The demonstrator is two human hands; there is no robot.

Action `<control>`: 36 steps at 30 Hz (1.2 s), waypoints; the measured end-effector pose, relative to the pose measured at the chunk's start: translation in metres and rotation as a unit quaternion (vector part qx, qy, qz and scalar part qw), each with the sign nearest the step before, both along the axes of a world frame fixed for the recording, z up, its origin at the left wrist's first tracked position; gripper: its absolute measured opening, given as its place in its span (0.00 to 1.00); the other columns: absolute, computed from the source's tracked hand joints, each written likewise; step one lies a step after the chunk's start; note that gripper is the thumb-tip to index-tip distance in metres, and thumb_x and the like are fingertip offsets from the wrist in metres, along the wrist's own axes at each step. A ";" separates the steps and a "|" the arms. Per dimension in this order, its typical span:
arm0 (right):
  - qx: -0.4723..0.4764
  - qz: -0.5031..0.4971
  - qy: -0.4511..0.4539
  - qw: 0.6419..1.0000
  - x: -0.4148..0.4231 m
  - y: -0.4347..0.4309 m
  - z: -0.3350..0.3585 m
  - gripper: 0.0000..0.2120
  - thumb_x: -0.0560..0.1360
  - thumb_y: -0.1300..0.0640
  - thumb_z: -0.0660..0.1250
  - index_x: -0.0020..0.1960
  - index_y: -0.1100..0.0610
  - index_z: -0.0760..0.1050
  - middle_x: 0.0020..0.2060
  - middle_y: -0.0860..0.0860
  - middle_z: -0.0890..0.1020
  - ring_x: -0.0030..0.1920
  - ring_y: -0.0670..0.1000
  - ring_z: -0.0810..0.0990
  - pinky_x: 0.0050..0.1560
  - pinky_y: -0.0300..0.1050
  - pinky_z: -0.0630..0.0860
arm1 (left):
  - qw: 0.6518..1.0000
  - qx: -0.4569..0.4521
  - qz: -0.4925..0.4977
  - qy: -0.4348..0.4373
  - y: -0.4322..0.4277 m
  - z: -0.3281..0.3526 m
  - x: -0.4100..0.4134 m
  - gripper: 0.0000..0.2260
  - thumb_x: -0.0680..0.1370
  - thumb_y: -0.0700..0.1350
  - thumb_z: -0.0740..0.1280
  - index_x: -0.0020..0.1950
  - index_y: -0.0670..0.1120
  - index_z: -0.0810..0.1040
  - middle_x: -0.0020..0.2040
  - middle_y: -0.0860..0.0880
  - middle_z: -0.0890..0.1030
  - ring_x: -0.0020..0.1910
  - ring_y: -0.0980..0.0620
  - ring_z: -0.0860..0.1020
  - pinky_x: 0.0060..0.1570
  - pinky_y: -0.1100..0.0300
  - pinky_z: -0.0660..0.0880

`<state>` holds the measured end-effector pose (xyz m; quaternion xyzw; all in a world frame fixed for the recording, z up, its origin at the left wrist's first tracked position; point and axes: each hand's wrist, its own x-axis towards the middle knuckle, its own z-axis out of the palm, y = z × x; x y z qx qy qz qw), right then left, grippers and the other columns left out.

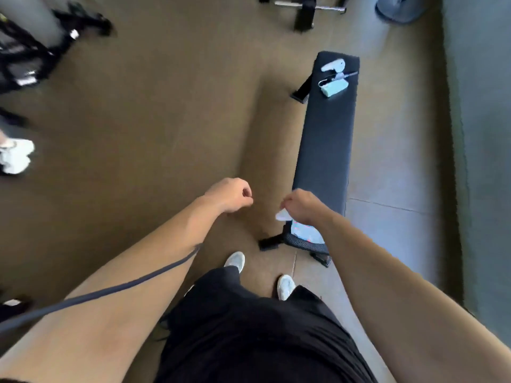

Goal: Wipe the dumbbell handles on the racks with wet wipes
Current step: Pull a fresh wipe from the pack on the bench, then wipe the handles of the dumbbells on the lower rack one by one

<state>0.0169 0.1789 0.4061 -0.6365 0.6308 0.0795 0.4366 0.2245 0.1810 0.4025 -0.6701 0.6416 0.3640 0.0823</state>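
My right hand (300, 205) hangs over the near end of a black flat bench (326, 139) and pinches a small white wet wipe (282, 215). Just below it on the bench lies a light blue wipes pack (305, 232). My left hand (231, 196) is a short way left of the right, fingers curled, holding nothing. No dumbbell or rack shows clearly in this blurred view.
On the bench's far end lie a white device (332, 65), a pen-like item and a pale green box (333, 87). Black gym equipment (33, 51) stands at far left, another person's white shoe (16, 156) at left. A grey wall (481, 134) runs along the right.
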 end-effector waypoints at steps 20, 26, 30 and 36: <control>0.003 0.614 0.038 0.789 0.330 0.195 0.037 0.08 0.67 0.59 0.63 0.34 0.48 0.69 0.37 0.48 0.76 0.38 0.55 0.76 0.34 0.40 0.68 | 0.841 0.024 0.540 0.018 0.381 0.009 0.182 0.09 0.80 0.51 0.67 0.57 0.51 0.82 0.58 0.52 0.82 0.56 0.49 0.80 0.61 0.52 0.76; -0.038 0.693 0.056 0.717 0.448 0.289 0.040 0.11 0.69 0.58 0.63 0.49 0.50 0.80 0.43 0.49 0.82 0.44 0.56 0.82 0.42 0.43 0.77 | 0.767 -0.001 0.642 -0.010 0.490 0.006 0.263 0.18 0.81 0.53 0.66 0.71 0.50 0.75 0.68 0.50 0.77 0.64 0.47 0.76 0.63 0.52 0.73; -0.061 0.726 0.054 0.683 0.518 0.343 0.046 0.16 0.69 0.58 0.60 0.53 0.50 0.80 0.46 0.49 0.83 0.46 0.55 0.84 0.51 0.49 0.81 | 0.716 -0.023 0.698 -0.009 0.549 0.012 0.305 0.21 0.81 0.54 0.66 0.74 0.51 0.72 0.70 0.49 0.77 0.66 0.46 0.76 0.66 0.49 0.73; -0.086 0.784 0.043 0.614 0.620 0.409 0.037 0.18 0.75 0.59 0.60 0.62 0.50 0.78 0.51 0.50 0.83 0.50 0.55 0.82 0.53 0.49 0.79 | 0.669 -0.002 0.743 0.005 0.606 0.008 0.365 0.22 0.82 0.54 0.66 0.74 0.50 0.71 0.70 0.49 0.76 0.67 0.47 0.76 0.65 0.52 0.73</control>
